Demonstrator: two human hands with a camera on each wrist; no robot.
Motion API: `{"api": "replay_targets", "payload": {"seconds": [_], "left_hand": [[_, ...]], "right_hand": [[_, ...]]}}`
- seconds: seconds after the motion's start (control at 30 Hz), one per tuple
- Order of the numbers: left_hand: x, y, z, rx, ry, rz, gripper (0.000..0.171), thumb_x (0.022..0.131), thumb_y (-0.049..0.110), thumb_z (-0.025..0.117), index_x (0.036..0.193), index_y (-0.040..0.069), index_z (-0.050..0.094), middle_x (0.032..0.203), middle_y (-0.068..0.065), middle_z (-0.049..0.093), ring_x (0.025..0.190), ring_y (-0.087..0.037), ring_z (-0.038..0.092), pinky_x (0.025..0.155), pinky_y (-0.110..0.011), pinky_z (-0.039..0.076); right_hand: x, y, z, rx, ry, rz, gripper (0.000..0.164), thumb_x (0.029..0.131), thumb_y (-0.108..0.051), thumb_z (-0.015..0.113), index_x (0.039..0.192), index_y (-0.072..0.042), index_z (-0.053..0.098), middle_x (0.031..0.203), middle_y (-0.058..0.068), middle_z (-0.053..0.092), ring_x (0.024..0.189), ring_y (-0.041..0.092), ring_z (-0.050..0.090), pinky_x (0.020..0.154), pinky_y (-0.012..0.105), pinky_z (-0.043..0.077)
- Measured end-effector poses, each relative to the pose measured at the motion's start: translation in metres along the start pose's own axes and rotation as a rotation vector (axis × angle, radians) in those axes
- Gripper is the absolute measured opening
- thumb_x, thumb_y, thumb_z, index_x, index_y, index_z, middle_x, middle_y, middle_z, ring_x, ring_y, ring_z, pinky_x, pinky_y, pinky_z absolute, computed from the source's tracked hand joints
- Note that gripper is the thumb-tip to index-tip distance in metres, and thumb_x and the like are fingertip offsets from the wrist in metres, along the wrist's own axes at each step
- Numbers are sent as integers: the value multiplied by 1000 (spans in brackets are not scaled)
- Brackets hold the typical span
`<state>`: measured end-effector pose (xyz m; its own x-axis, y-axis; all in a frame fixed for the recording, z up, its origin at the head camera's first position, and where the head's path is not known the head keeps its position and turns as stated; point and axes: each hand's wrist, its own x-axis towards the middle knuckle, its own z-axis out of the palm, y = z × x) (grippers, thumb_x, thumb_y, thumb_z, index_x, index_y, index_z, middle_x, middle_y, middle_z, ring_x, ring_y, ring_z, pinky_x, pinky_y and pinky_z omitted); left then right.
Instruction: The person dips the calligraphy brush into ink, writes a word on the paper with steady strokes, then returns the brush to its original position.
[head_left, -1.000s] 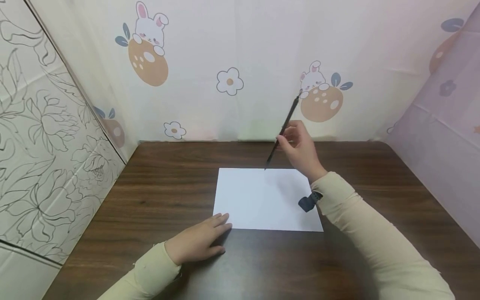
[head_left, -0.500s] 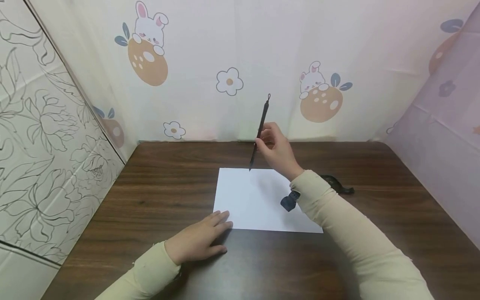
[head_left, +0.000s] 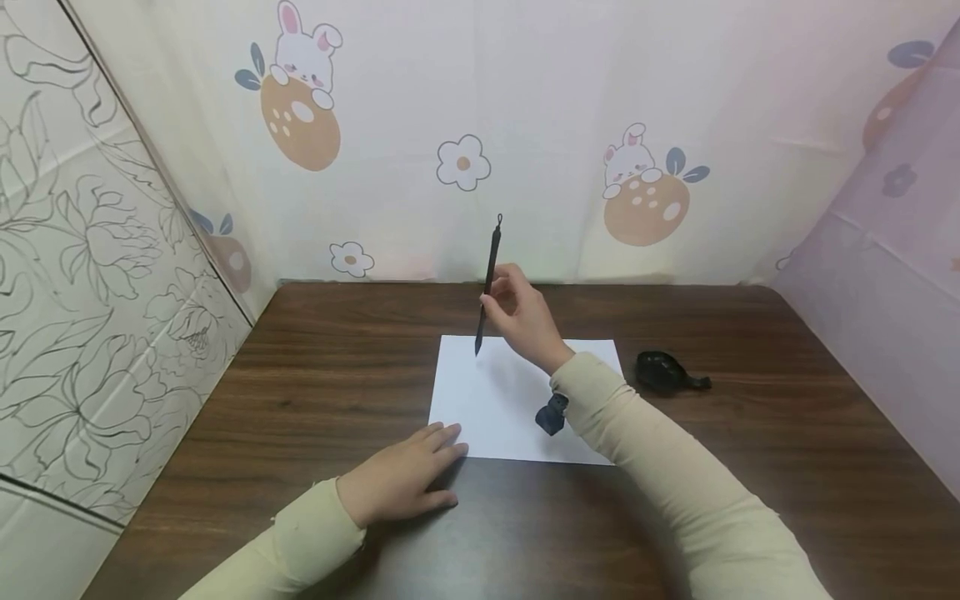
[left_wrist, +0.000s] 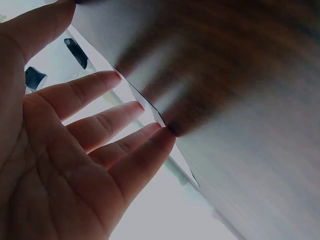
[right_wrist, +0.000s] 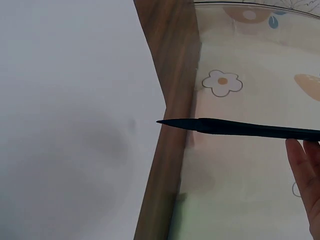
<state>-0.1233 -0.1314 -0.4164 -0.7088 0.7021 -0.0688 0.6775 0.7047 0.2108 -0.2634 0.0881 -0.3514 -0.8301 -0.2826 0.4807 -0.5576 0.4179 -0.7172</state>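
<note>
With 12 o'clock taken as the far edge of the surface (head_left: 337, 358), a black writing brush (head_left: 492, 258) is held in the right hand (head_left: 525, 321). The shaft is pinched between thumb and bent fingers, and the wrist is raised, the forearm being stretched from 5 toward 11 o'clock. The brush is kept nearly upright, its looped end leaned slightly toward 1 o'clock and its pointed tip set over the 11 o'clock part of a white sheet of paper (head_left: 495, 408); in the right wrist view the tip's shadow is seen apart from it.

The left hand (head_left: 405, 477) is laid palm down with fingers extended and somewhat spread. Its fingertips are rested at the sheet's 7 o'clock corner, while the thumb is pointed toward 3 o'clock, beyond the paper's near edge.

A dark wrist camera (head_left: 552, 415) is worn below the right cuff. At the sheet's 2 o'clock a black dish (head_left: 660, 372) is placed, its short handle turned to about 3. Rabbits and flowers are printed on the backdrop cloth (head_left: 555, 83).
</note>
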Motion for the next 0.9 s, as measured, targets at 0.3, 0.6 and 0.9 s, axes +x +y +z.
{"api": "replay_targets", "payload": {"seconds": [0.3, 0.6, 0.9], "left_hand": [[2, 1, -2, -6, -23, -16, 61, 90, 42, 67, 140, 10, 52, 152, -15, 44, 140, -36, 42, 113, -47, 40], [3, 1, -2, -4, -17, -12, 61, 90, 40, 68, 140, 9, 53, 151, -16, 45, 139, -37, 43, 112, -47, 41], [4, 0, -1, -7, -50, -33, 63, 90, 43, 67, 142, 11, 52, 154, -14, 42, 141, -36, 40, 113, -47, 39]], "right_hand": [[-7, 4, 18, -13, 32, -28, 27, 97, -12, 59, 122, -11, 49, 101, 9, 63, 99, 22, 65, 79, 38, 58], [-10, 2, 29, 27, 48, -83, 26, 97, -8, 58, 121, -10, 49, 103, 11, 63, 101, 24, 67, 83, 38, 60], [-11, 1, 36, 22, 25, -70, 27, 98, -9, 57, 123, -9, 49, 105, 10, 63, 104, 24, 66, 87, 37, 59]]}}
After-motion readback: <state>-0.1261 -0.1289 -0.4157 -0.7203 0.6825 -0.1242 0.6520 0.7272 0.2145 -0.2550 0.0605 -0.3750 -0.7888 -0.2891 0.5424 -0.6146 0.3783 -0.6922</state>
